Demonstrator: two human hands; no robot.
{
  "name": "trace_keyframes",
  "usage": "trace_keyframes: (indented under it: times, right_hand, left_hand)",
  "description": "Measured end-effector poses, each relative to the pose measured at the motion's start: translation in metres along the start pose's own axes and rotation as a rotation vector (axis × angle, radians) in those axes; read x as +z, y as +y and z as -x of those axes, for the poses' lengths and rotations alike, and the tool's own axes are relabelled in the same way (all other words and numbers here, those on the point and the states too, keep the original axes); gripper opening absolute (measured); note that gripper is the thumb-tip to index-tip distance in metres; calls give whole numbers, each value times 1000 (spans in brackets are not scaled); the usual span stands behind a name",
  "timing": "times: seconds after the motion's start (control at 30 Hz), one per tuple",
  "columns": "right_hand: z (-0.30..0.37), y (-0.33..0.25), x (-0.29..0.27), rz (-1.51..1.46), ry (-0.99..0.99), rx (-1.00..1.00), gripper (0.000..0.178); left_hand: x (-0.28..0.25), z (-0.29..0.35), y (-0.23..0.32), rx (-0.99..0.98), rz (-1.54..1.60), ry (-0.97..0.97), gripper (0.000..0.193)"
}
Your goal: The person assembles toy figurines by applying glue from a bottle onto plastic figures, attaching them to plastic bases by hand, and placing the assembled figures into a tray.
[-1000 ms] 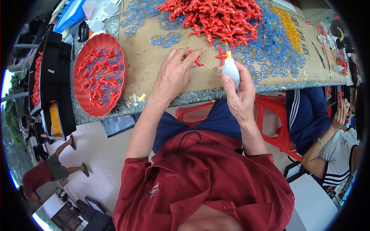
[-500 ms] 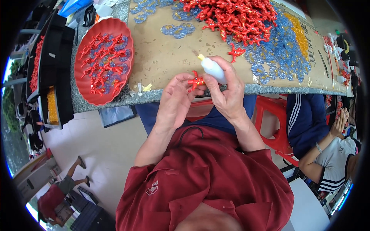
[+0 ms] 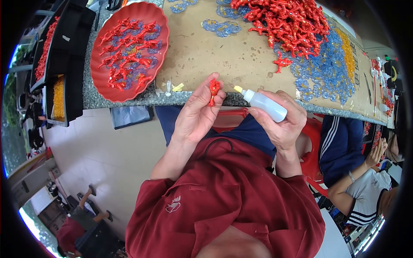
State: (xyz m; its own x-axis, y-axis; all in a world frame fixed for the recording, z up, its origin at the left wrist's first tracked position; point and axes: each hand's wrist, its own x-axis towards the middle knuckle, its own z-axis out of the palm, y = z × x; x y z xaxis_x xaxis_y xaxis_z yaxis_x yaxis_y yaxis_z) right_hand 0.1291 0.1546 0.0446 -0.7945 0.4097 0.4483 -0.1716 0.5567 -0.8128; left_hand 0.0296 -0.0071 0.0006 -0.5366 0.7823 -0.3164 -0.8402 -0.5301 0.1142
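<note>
Between the fingers of my left hand [image 3: 195,112], closed on it, is a small red plastic figurine [image 3: 214,91] with gold marks. My right hand [image 3: 284,120] is wrapped round a white squeeze bottle [image 3: 267,105] with a yellow tip, which points left toward the figurine without touching it. Both hands are over the near edge of the table. Farther off, a single red figurine [image 3: 282,63] lies by a large heap of red figurines [image 3: 292,26]. To its right spread many clear blue flower-shaped pieces [image 3: 320,71].
At left stands a red scalloped tray [image 3: 99,73] with rows of red figurines on blue pieces. Black bins [image 3: 79,47] stand beyond it. Yellow pieces [image 3: 347,56] lie at the right of the cardboard sheet [image 3: 193,51]. A co-worker's arm [image 3: 350,178] is at far right.
My hands have drawn apart: the right moved right with the bottle, its tip now tilted more to the left. The figurine has turned upright in my left fingers. The view has shifted.
</note>
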Motion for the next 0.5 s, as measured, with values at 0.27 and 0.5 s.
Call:
trace_keyframes:
  times: [0.27,0.5]
  right_hand:
    - [-1,-2,5,34,-61,44,32]
    - [-1,-3,3,1,-46,38,30]
  left_hand:
    - [0,0,0,17,-42,42,42]
    - [-1,1,2,33,-74,5,45]
